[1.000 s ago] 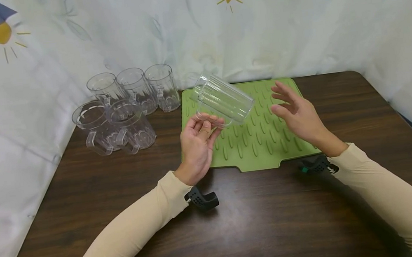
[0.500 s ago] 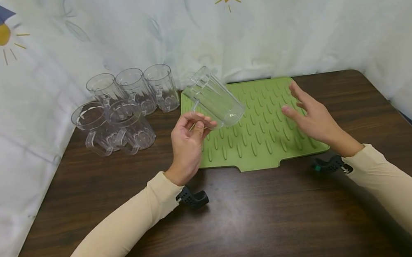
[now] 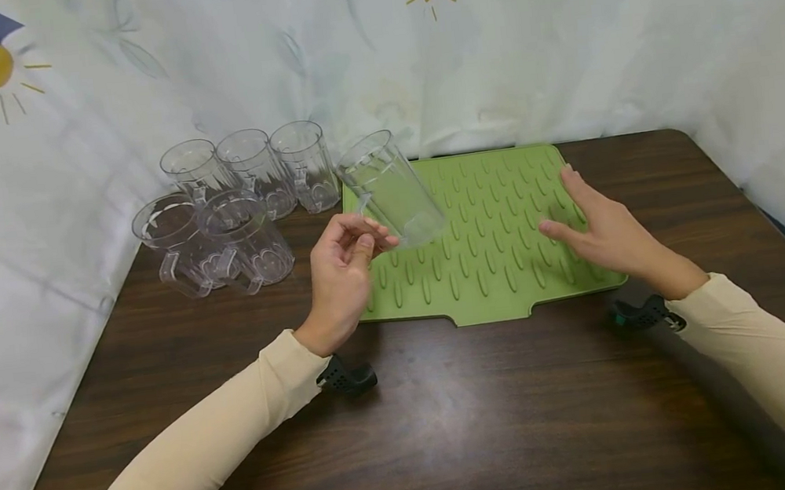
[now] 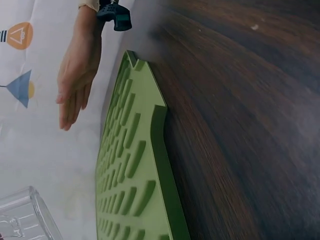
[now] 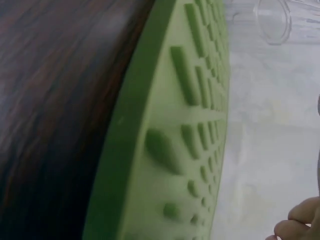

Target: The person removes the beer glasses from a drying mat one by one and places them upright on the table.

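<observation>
A clear plastic mug is held by its handle in my left hand, tilted with its rim up and to the left, above the left part of a green ridged mat. In the left wrist view the bottom end of the mug shows at the lower left corner. My right hand hovers over the mat's right side, fingers extended, touching nothing. The right wrist view catches only some of that hand's fingers at the lower right, and part of the mug at the top.
Several more clear mugs stand upright at the left of the dark wooden table, among them a front mug and a back mug. A white patterned curtain hangs behind the table.
My left hand has moved left and slightly down with the mug, turning it from nearly lying to more upright. My right hand has drawn away to the right, its fingers straighter.
</observation>
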A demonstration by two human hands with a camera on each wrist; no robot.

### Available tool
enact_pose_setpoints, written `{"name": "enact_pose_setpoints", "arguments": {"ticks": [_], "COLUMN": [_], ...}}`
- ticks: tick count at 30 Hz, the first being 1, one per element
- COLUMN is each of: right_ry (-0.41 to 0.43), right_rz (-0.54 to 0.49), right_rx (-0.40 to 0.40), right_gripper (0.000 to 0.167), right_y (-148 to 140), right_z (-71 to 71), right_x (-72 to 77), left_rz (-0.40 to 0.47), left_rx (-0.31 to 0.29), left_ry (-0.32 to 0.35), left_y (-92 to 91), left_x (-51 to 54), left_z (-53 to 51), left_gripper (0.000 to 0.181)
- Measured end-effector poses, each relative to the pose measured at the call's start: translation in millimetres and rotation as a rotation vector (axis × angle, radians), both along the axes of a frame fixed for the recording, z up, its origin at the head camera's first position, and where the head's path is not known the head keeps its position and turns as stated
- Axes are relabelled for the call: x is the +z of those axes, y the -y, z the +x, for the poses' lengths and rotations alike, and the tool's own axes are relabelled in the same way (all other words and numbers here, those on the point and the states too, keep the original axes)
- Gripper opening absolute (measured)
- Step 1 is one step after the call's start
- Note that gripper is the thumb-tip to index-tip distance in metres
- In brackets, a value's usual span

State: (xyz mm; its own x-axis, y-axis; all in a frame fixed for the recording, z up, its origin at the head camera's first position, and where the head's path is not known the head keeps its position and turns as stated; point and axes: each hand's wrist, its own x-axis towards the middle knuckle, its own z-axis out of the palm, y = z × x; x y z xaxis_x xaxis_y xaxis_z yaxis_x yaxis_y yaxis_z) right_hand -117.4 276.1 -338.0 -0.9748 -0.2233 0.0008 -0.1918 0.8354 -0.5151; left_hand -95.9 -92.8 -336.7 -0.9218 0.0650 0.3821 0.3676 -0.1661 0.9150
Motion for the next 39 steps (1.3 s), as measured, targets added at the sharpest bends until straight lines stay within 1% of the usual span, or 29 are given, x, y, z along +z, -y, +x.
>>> {"name": "enact_pose_setpoints", "arguments": {"ticks": [5,12,19,24,32,39], "right_ry": [0.030,0.003,0.010,0.029,0.069,0.105], "right_rz": [0.061,0.168,0.274,0.335,0.391,0.401], "right_rx": [0.012,0.061,0.082,0.104,0.123,0.132], "right_gripper": [0.098,0.104,0.103,0.103,0.102,0.102], "right_y": [-6,-16,-21,-22,-23,-27], "right_z": [1.6,1.9,3.2,5.2,9.2,12.4], "right_x": [-1.6,-7.7,-11.8,-14.8,-18.8,-21.9], "left_rz": [-0.052,-0.094,-0.176,-0.204,-0.285,-0.318], "left_rx": [0.012,0.027,0.053,0.071,0.093,0.103], "left_ry": [-0.016,-0.018,-0.038,-0.029,-0.050,-0.038], "left_y": [8.8,21.7,37.1,45.9,57.6,66.0], "left_x": [2.1,1.6,-0.4,-3.0,-8.4,-14.2], "left_z": [1.0,1.1,1.4,1.0,3.0,5.8], "left_gripper": [0.011,0.013,0.012,0.013,0.014,0.015]}}
